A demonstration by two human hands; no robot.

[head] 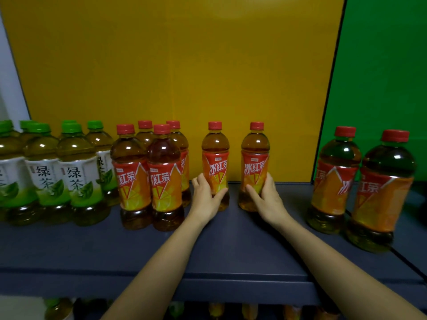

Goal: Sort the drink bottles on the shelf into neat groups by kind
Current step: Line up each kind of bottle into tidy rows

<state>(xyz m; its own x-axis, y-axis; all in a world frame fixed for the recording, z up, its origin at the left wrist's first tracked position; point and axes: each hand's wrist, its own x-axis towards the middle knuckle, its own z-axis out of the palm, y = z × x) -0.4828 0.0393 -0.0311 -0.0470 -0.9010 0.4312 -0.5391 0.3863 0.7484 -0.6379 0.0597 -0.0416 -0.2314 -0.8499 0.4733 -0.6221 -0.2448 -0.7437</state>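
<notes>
Left hand (pixel 204 199) wrapped round one upright red tea bottle (pixel 215 162), right hand (pixel 265 196) round another (pixel 254 162); red group (pixel 150 176) left of fingers, left hand nearer.

Green tea bottles (pixel 76 172): green caps, white labels with green leaf print, yellow-green liquid. Iced tea bottles (pixel 131 179): red caps, red-orange labels with white lettering and yellow lemon slices, amber liquid. Shelf (pixel 231 250) dark blue-grey. Back panel (pixel 173 65) mustard yellow, right panel (pixel 381 65) bright green.
</notes>
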